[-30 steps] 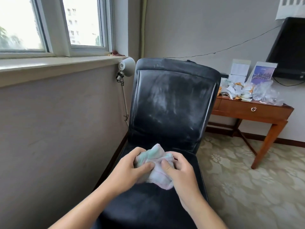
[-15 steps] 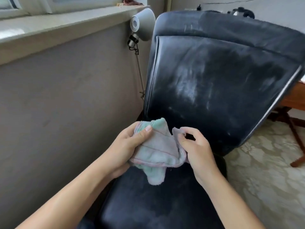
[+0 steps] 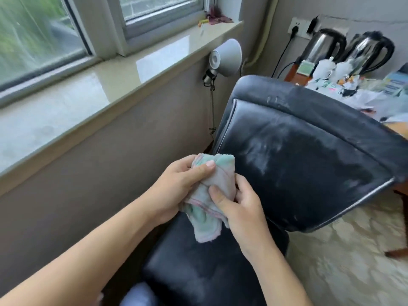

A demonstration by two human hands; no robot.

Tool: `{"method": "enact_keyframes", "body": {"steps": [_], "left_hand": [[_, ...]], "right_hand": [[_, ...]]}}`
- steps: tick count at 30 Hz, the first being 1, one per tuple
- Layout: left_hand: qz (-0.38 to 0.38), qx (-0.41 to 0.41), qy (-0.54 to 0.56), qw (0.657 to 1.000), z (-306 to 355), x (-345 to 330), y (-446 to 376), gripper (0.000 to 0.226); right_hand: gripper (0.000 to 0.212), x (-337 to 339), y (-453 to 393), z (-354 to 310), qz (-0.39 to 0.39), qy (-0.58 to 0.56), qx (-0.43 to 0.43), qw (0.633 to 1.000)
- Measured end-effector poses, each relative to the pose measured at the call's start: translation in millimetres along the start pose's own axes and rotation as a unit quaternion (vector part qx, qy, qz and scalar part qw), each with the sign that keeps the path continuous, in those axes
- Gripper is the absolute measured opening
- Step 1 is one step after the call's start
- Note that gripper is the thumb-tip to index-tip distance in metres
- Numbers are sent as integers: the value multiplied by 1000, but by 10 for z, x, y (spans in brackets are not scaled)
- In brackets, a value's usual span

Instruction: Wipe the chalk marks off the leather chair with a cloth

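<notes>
Both hands, left hand (image 3: 178, 184) and right hand (image 3: 240, 204), gripped bunched cloth (image 3: 205, 195), fingers curled round it, likely folding pad before wiping chalk marks (image 3: 260, 160) off chair (image 3: 309, 164) backrest.

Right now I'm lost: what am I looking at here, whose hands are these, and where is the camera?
There is no machine. One camera sits on a person's head, looking forward and down. The left hand and right hand both grip a crumpled pastel cloth, fingers curled into it, in front of a black leather chair. White chalk marks smear its backrest; the cloth is not on them yet. A lamp hangs under the windowsill. Two kettles stand on a cluttered table behind.
</notes>
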State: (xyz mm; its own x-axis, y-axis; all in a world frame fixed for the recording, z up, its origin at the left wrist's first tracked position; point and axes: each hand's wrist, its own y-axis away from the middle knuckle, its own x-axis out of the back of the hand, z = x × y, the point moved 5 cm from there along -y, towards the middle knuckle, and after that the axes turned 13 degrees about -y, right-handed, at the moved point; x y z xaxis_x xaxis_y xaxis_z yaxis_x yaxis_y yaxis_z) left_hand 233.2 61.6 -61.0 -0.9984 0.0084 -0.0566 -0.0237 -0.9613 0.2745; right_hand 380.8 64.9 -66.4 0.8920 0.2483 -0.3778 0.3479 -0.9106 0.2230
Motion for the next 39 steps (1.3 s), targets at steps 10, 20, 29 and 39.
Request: {"method": "enact_keyframes", "body": {"steps": [10, 20, 29, 39], "left_hand": [[35, -45, -2, 998, 967, 325, 157, 43], [75, -4, 9, 997, 1470, 957, -122, 35], [38, -41, 48, 997, 1775, 1607, -760, 36], [137, -11, 3, 991, 2032, 2612, -1527, 20]], "right_hand": [[24, -375, -139, -893, 65, 40, 88, 993], [21, -808, -683, -1509, 124, 0, 99, 987], [11, -1565, -1601, -1466, 54, 228, 126, 964], [36, -2064, -3086, -1248, 128, 190, 21, 973]]}}
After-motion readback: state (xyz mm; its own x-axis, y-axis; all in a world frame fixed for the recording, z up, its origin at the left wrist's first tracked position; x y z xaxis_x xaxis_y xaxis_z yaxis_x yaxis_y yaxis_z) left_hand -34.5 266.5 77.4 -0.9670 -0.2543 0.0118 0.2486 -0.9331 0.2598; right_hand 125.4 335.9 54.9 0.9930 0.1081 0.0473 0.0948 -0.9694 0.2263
